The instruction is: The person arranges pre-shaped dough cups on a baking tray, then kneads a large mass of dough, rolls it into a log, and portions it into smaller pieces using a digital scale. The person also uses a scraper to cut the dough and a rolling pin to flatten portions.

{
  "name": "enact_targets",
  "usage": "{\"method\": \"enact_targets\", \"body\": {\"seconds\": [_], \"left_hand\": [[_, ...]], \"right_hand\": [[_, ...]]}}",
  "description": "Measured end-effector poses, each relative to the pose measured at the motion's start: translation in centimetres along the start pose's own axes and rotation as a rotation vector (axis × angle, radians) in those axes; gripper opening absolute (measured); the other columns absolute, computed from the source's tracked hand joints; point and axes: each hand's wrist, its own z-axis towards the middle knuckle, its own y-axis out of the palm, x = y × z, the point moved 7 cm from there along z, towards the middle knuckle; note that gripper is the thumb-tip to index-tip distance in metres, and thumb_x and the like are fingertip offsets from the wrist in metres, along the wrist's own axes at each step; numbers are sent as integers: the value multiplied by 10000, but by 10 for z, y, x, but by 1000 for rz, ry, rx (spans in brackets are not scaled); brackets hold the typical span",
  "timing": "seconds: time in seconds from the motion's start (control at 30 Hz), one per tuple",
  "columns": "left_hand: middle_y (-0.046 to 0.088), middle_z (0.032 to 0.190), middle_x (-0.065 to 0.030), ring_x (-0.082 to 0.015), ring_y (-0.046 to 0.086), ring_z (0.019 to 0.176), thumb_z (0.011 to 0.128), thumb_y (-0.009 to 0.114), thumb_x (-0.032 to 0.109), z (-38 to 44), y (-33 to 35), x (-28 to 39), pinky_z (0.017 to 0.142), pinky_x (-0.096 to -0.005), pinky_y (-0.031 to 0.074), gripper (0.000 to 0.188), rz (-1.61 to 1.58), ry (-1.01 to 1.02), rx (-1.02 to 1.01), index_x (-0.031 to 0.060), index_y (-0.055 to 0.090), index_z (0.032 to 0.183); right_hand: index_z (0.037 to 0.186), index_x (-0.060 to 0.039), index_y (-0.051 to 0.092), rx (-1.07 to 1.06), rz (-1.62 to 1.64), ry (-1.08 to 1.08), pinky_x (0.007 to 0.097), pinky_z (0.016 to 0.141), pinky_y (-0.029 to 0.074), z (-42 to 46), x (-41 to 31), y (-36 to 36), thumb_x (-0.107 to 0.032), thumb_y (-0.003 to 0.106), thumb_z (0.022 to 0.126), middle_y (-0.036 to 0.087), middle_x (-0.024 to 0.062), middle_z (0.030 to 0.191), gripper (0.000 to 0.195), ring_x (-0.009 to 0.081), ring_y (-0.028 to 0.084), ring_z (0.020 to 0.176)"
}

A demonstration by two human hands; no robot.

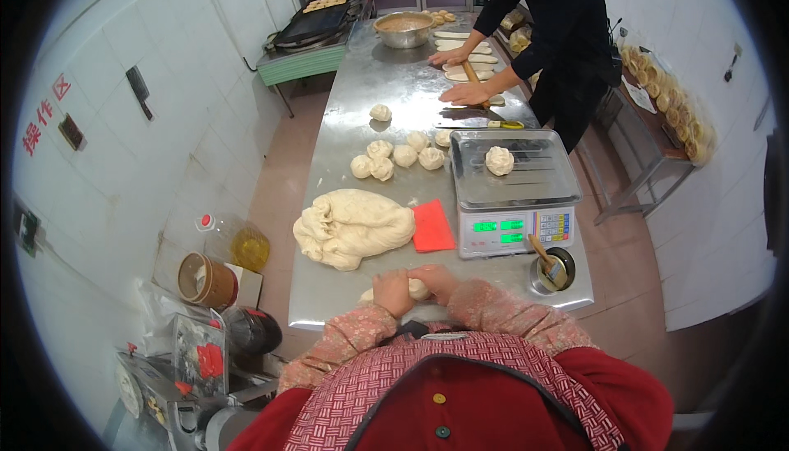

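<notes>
At the near edge of the steel table, my left hand (394, 293) and my right hand (435, 282) close around a piece of dough (419, 290), which is partly hidden under the fingers. Just beyond lies a large folded mass of dough (354, 227). A red plastic scraper (434, 226) touches its right side. Farther off, several dough balls (405, 155) sit in a loose cluster, with one dough ball (380, 112) apart behind them. To the right stands a digital scale (516, 232); its steel pan (542, 173) bears a single dough ball (499, 160).
A metal pot (552, 270) with a brush (550, 261) stands near the table's right corner. Across the steel table (348, 142), a co-worker (564, 38) presses a rolling pin (471, 75) over dough strips. A knife (478, 124) lies behind the scale. A mixing bowl (404, 30) stands far back.
</notes>
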Motion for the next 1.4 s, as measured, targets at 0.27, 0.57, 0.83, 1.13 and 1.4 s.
{"method": "enact_targets", "body": {"seconds": [0.27, 0.57, 0.83, 1.13, 1.4], "left_hand": [[681, 941, -172, -351, 646, 899, 682, 759, 414, 9, 40, -22, 801, -432, 496, 503, -469, -1, -203, 100, 654, 1062], [698, 804, -103, -279, 673, 781, 698, 712, 454, 9, 33, -9, 800, -468, 419, 351, 118, -123, -153, 146, 701, 866], [676, 790, -139, -313, 656, 785, 723, 705, 333, 19, 12, -16, 715, -457, 458, 292, -55, -57, -143, 83, 651, 864], [604, 1080, -206, -363, 592, 991, 742, 760, 284, 4, -11, -44, 862, -406, 466, 608, -1060, -160, 125, -45, 485, 1172], [630, 1043, -214, -385, 587, 1022, 659, 801, 318, -4, 1, -31, 876, -409, 466, 645, -466, 22, -164, -15, 531, 1141]], "right_hand": [[958, -46, 665, 319, 73, 527, 330, 760, 496, 1, -1, 1, -170, 709, 720, 649, 157, 965, 272, 272, 637, 892], [913, 13, 658, 308, 505, 631, 322, 727, 491, -15, 30, 8, -179, 726, 705, 654, 117, 924, 291, 195, 618, 845], [1077, 10, 635, 146, 480, 206, 350, 798, 485, 46, -120, -39, -241, 727, 733, 663, 168, 990, 436, 230, 630, 906], [1299, -42, 512, -69, 469, 694, 443, 833, 478, 51, -45, -52, -606, 509, 868, 507, 162, 1319, 710, 288, 517, 1142], [1079, -33, 622, 186, 380, 546, 296, 701, 512, 8, 11, 13, -167, 744, 717, 630, 98, 959, 405, 166, 607, 819]]}}
